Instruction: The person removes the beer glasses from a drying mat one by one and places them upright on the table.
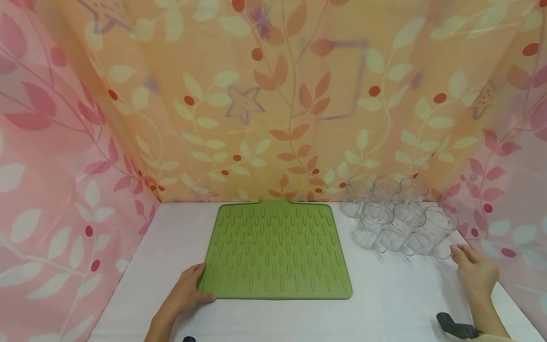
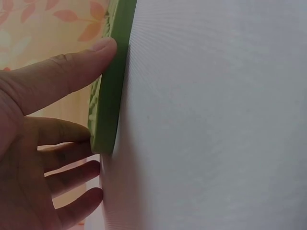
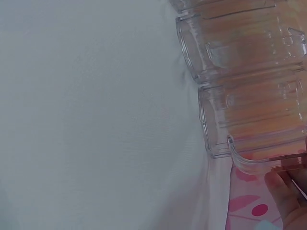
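A green ribbed drying mat (image 1: 275, 251) lies flat on the white table. My left hand (image 1: 185, 287) is at its near left corner, the thumb (image 2: 96, 55) straight against the front edge and the fingers against the left side. Several clear mugs stand grouped at the back right. With thumb and fingertips, my right hand (image 1: 476, 270) pinches the handle (image 3: 249, 165) of the nearest right clear mug (image 1: 440, 223). The right wrist view shows that mug (image 3: 259, 115) upright on the table; most of the hand is out of that frame.
Other clear mugs (image 1: 372, 218) stand close together left of and behind the held one. A patterned orange curtain (image 1: 290, 95) hangs behind the white table (image 1: 278, 320), with pink cloth (image 1: 55, 180) along the sides. Dark wrist gear (image 1: 457, 327) shows by the right forearm.
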{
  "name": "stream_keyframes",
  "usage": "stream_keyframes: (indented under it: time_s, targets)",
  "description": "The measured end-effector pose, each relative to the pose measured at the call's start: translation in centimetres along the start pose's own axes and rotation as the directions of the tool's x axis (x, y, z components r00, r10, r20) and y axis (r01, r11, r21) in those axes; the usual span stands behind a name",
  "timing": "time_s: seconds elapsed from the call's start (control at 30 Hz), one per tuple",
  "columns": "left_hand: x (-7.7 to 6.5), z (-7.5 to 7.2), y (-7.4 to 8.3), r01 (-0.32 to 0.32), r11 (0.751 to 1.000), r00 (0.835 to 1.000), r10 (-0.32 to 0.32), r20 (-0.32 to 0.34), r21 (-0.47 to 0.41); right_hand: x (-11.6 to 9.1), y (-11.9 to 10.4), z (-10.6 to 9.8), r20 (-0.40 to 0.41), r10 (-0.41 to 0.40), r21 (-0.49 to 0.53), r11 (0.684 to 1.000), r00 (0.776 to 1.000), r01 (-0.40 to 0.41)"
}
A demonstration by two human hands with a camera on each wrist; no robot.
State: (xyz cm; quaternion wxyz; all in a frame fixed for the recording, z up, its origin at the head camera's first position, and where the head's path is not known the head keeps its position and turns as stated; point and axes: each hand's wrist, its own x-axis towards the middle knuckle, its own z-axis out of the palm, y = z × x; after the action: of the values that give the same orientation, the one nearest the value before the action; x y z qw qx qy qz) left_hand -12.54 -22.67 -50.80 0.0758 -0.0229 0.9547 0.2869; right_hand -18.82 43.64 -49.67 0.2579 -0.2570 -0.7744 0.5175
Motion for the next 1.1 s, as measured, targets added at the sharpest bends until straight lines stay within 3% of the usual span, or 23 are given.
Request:
stream_keyframes:
  time_s: [0.3,0.6,0.9,1.1]
  targets:
    - [0.3,-0.2,0.0,-0.033,0.999,0.999,0.033,-0.012,0.024,-0.3,-0.4,-0.1,0.077,0.000,-0.136,0.991,0.997,0.011]
    - [0.7,-0.1,0.3,-0.004,0.999,1.000,0.004,0.010,0.049,-0.3,0.1,-0.4,0.061,-0.064,-0.099,0.993,0.996,0.070]
    - [0.7,-0.1,0.4,0.017,0.999,1.000,-0.017,0.017,0.051,-0.4,1.1,-0.5,0.073,-0.044,-0.109,0.993,0.996,0.052]
    - [0.6,0.0,0.4,0.009,0.999,1.000,-0.009,0.010,0.040,0.0,0.8,-0.6,0.054,-0.019,-0.049,0.999,0.998,0.021]
